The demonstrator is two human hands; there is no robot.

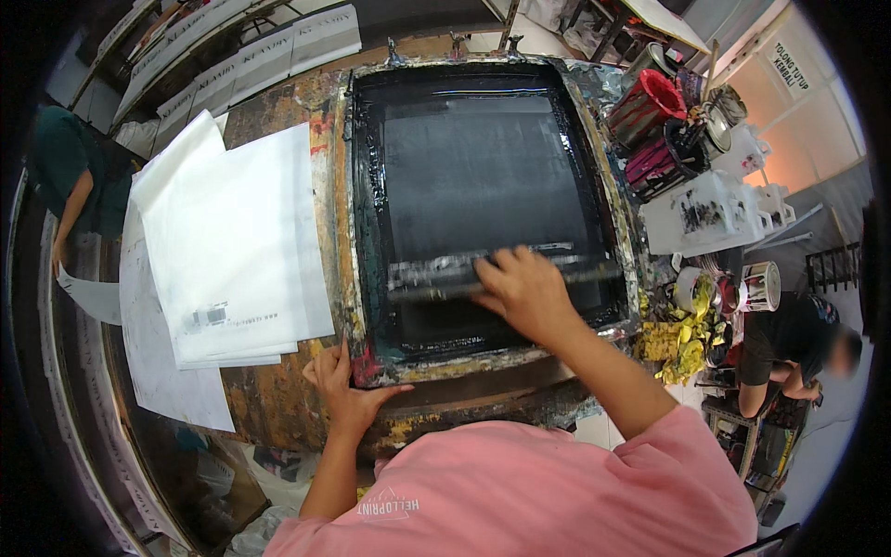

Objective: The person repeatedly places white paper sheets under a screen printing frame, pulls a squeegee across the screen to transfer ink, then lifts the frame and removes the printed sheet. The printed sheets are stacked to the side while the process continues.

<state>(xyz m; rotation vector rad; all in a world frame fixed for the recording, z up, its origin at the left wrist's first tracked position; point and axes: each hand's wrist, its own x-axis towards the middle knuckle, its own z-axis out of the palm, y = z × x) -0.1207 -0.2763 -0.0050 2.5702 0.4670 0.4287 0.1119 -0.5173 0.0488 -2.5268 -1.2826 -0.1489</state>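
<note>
A screen printing frame [492, 367] with paint-crusted wooden edges lies in front of me, its mesh [483, 176] coated with black ink. My right hand [529, 292] is closed on a squeegee [427, 277], which lies crosswise on the near part of the mesh. The squeegee is smeared with black ink, and its middle is partly hidden by my fingers. At the frame's near left corner, my left hand [342, 390] touches the wood with nothing in its grasp. Its thumb stretches along the front edge and its index finger points up the left side.
White printed sheets [237, 251] lie stacked left of the frame on the stained table [269, 399]. Ink containers [645, 102], white jugs [696, 213] and yellow-smeared material [682, 348] crowd the right. A person [70, 176] handles a sheet far left; another person [789, 343] sits at right.
</note>
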